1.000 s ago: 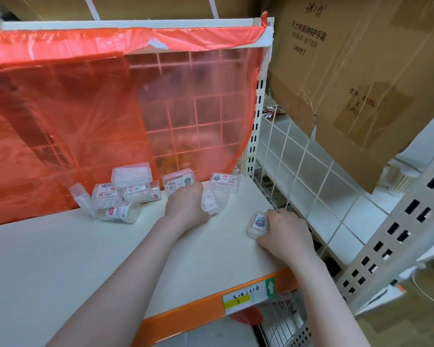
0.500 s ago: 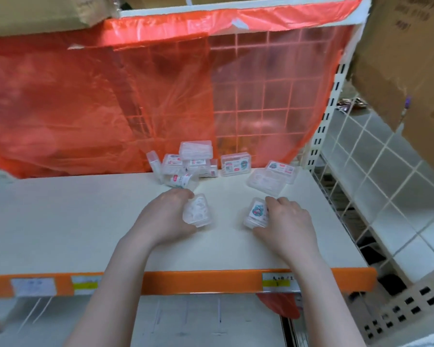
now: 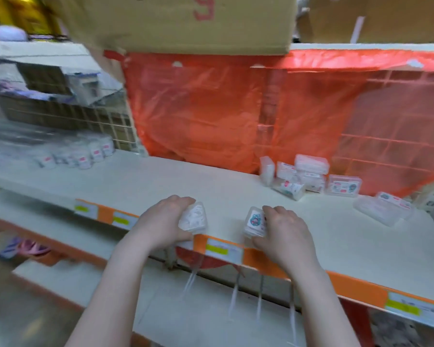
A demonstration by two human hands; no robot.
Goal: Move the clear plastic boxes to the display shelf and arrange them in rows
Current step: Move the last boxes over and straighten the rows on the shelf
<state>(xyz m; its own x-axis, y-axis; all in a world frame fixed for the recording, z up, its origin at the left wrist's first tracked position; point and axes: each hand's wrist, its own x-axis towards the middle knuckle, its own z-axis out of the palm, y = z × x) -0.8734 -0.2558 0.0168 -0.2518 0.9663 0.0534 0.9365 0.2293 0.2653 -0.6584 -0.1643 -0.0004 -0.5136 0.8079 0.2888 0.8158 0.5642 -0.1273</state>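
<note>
Two clear plastic boxes are in the person's hands near the front edge of the cream display shelf (image 3: 140,179). The left hand (image 3: 161,221) curls its fingers over the top of an unlabelled clear box (image 3: 194,219), thumb underneath, holding it tilted just above the shelf's front lip. The right hand (image 3: 286,234) grips a second clear box with a cartoon sticker (image 3: 255,221), fingers bent over its far edge and the sticker face turned toward the camera; it too sits at the front edge, though the motion blur makes it hard to say whether either box touches the shelf surface. The two held boxes are near each other but apart.

Further back on the right, a loose cluster of clear boxes (image 3: 298,176) lies against the orange plastic sheet (image 3: 211,108) that hangs over the wire grid backing; one box rests on top of the others, one stands on end at the cluster's left. Just beside it to the right stands a labelled box (image 3: 342,185), and well to the right two more boxes (image 3: 386,206) lie overlapping.

An orange price strip (image 3: 263,259) with white and yellow labels runs along the shelf front. Above, a cardboard carton (image 3: 186,21) overhangs the upper shelf. At far left, a row of small round containers (image 3: 85,154) stands on the neighbouring shelf section, blurred.
</note>
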